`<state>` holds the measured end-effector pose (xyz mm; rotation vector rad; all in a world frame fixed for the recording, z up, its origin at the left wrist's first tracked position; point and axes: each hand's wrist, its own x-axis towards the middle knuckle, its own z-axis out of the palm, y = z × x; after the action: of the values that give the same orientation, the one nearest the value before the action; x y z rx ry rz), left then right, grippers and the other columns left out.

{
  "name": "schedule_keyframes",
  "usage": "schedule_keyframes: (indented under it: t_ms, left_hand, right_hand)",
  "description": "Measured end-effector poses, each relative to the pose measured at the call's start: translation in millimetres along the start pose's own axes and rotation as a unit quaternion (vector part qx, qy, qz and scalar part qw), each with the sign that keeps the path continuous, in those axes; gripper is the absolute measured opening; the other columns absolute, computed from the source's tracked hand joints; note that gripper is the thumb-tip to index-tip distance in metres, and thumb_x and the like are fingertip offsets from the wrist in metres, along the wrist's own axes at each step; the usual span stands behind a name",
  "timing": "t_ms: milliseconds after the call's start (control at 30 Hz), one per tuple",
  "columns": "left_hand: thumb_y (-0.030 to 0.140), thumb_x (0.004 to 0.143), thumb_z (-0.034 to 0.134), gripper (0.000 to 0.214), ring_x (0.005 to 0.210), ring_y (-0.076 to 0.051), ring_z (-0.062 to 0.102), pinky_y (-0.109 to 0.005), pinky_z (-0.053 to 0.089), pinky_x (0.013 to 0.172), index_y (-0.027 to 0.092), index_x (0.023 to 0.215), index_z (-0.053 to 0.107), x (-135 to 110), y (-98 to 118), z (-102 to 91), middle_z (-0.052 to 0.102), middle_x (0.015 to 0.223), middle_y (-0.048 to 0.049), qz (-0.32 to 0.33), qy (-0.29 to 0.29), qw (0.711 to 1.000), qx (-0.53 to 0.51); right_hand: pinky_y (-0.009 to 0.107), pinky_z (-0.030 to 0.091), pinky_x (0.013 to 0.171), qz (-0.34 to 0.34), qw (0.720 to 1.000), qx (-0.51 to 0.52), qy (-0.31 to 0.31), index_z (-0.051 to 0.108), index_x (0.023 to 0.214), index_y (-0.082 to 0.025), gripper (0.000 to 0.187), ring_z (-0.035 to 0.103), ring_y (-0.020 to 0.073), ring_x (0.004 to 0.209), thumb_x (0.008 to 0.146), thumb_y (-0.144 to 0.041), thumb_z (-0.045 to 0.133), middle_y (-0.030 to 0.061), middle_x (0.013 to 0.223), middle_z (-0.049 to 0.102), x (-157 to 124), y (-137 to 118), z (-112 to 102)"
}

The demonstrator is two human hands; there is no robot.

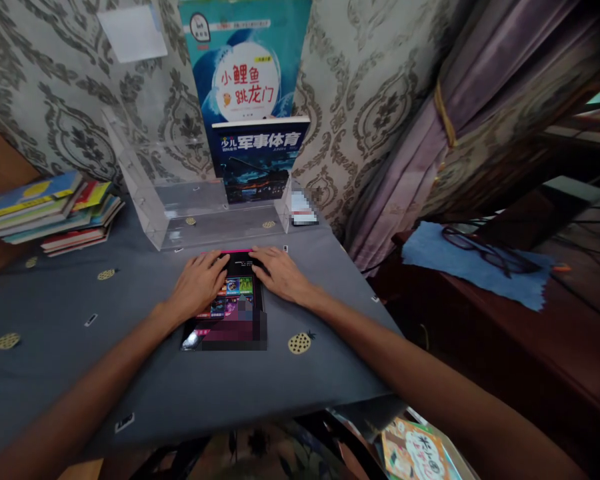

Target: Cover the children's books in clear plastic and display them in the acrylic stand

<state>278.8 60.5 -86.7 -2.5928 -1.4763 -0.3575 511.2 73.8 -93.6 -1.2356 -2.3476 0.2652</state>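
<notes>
A dark, glossy book (239, 287) with rows of small coloured pictures on its cover lies flat on the cloth-covered table. Its near part is blurred out by pixelation. My left hand (200, 283) rests over its upper left side, fingers stretched towards the top edge. At the upper right corner, my right hand (283, 275) touches it with fingers extended and palm down. Just beyond stands a clear acrylic rack (220, 230), with a dark blue book (260, 163) upright in it and a larger teal book (245, 60) behind.
Several books (45, 207) are stacked at the left of the table (145, 373). A small pixelated item (304, 208) lies right of the rack. Glasses (490, 250) rest on a blue cloth (455, 263) on the dark red furniture. More books (420, 450) sit below the table's front edge.
</notes>
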Motion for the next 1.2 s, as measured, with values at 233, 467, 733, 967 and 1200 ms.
schedule_keyframes:
  t_ms: [233, 467, 733, 967, 1200]
  left_hand:
    - [0.032, 0.104, 0.037, 0.041, 0.134, -0.026, 0.051, -0.049, 0.039, 0.112, 0.018, 0.137, 0.058, -10.1, 19.9, -8.8, 0.056, 0.144, -0.0133, 0.116, -0.015, 0.989, -0.090]
    - [0.030, 0.103, 0.043, 0.038, 0.141, -0.028, 0.044, -0.058, 0.032, 0.117, 0.029, 0.137, 0.060, -27.1, 37.5, -24.6, 0.054, 0.148, -0.0083, 0.182, -0.078, 0.969, -0.150]
    - [0.042, 0.099, 0.053, 0.041, 0.143, -0.030, 0.041, -0.062, 0.026, 0.120, 0.037, 0.140, 0.056, -40.7, 45.8, -34.1, 0.045, 0.155, -0.0049, 0.218, -0.112, 0.955, -0.165]
    - [0.045, 0.098, 0.055, 0.042, 0.143, -0.030, 0.041, -0.062, 0.025, 0.120, 0.036, 0.139, 0.057, -43.2, 46.1, -28.7, 0.046, 0.154, -0.0073, 0.218, -0.095, 0.958, -0.161]
    - [0.046, 0.100, 0.052, 0.042, 0.143, -0.029, 0.041, -0.060, 0.027, 0.119, 0.034, 0.140, 0.056, -45.2, 46.8, -25.2, 0.046, 0.154, -0.0089, 0.227, -0.083, 0.958, -0.155]
  right_hand:
    - [0.049, 0.040, 0.113, -0.006, 0.999, 0.038, -0.004, 0.059, 0.135, -0.014, 0.038, 0.052, 0.0253, 0.135, 0.099, -0.022, 0.050, 0.0141, 0.145, 0.057, -0.1, 8.5, 2.1]
    - [0.047, 0.039, 0.113, -0.005, 1.000, 0.025, -0.015, 0.058, 0.136, -0.013, 0.039, 0.052, 0.0253, 0.134, 0.099, -0.024, 0.050, 0.0138, 0.147, 0.055, 0.0, 6.6, 1.9]
    - [0.052, 0.035, 0.115, -0.009, 1.000, 0.000, -0.030, 0.054, 0.141, -0.012, 0.049, 0.046, 0.0304, 0.139, 0.099, -0.037, 0.054, 0.0153, 0.153, 0.049, -2.8, 4.0, -0.8]
    - [0.051, 0.035, 0.115, -0.007, 1.000, -0.018, -0.022, 0.053, 0.142, -0.015, 0.047, 0.045, 0.0293, 0.140, 0.100, -0.037, 0.050, 0.0142, 0.154, 0.047, -7.4, -1.3, -0.6]
    - [0.052, 0.038, 0.112, -0.001, 1.000, -0.026, -0.010, 0.058, 0.136, -0.012, 0.042, 0.051, 0.0301, 0.135, 0.100, -0.032, 0.051, 0.0160, 0.148, 0.054, -13.4, -3.3, -2.6]
